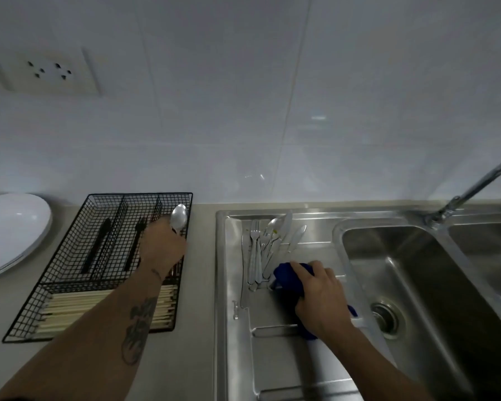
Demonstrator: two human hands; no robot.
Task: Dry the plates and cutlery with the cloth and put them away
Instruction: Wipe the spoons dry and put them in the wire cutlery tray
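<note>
My left hand (162, 248) holds a silver spoon (179, 217) over the right compartment of the black wire cutlery tray (70, 287), bowl end pointing away. My right hand (321, 298) grips a blue cloth (288, 280) on the steel draining board (272, 354). Several wet forks, knives and spoons (268, 244) lie in a pile on the draining board just beyond the cloth. White plates (9, 230) are stacked at the far left of the counter.
Black cutlery lies in the tray's back compartments and pale chopsticks (104, 309) fill its front one. A sink basin (411, 285) with a drain sits to the right, a tap (475, 189) above it. A wall socket (48, 70) is at upper left.
</note>
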